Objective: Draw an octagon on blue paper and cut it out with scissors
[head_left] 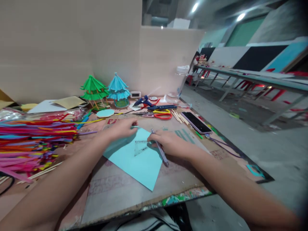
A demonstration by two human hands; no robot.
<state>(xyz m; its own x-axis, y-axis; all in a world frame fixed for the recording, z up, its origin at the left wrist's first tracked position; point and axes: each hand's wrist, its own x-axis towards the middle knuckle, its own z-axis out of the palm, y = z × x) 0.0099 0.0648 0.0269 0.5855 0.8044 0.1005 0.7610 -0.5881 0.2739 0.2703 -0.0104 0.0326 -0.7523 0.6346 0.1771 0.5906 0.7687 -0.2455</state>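
Observation:
A sheet of light blue paper [141, 170] lies at an angle on the cardboard-covered worktop. My left hand [125, 128] rests over its far left edge, fingers curled, with a bit of blue paper showing between thumb and forefinger. In my right hand [168, 142], a pen [161, 152] sits between the fingers, tilted across the paper's right side. A clear triangular set square [137, 149] lies flat on the sheet, its right end at my right fingertips. Part of the paper is hidden under both hands.
Colourful pipe cleaners [31, 138] pile up at left. Behind stand green [92, 88] and blue [117, 86] paper-roofed models. Scissors [162, 115], a glue gun [145, 101], wooden sticks [179, 117] and a phone [196, 122] lie beyond the paper. A clear jar [179, 81] stands near the right edge.

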